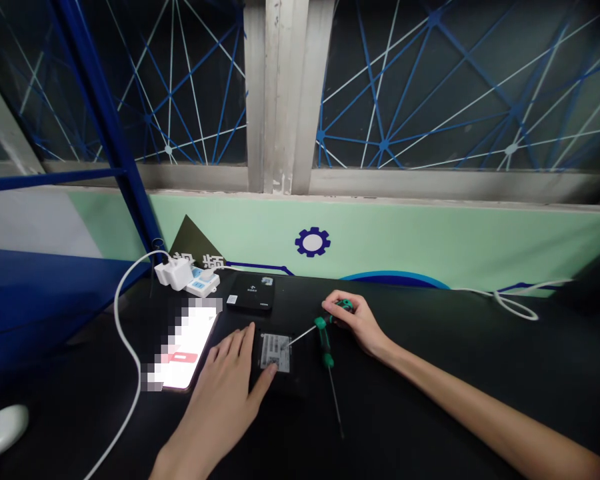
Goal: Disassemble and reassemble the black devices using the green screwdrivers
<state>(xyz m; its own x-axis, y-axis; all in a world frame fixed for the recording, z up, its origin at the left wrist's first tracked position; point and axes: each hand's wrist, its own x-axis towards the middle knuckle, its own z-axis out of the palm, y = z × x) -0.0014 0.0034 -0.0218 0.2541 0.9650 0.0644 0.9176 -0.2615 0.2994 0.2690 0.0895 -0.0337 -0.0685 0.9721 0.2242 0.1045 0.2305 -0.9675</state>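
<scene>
A black box with a silver printed label (276,352) lies on the dark table in front of me. My left hand (230,373) rests on its left side, fingers stretched out and thumb at the label's lower edge. Pinched in my right hand (355,317) is a green-and-black screwdriver (305,334), its shaft slanting down to the left with the tip at the label's right side. A second green-handled screwdriver (325,343) lies just left of that hand, its shaft pointing toward me.
Behind the box lies a flat black device (251,293) with small stickers. To the left are a phone with a lit screen (187,350), a white power strip (203,282) with a plug, a white cable (127,333) and a white rounded object (5,430). A green wall (380,233) borders the table's back.
</scene>
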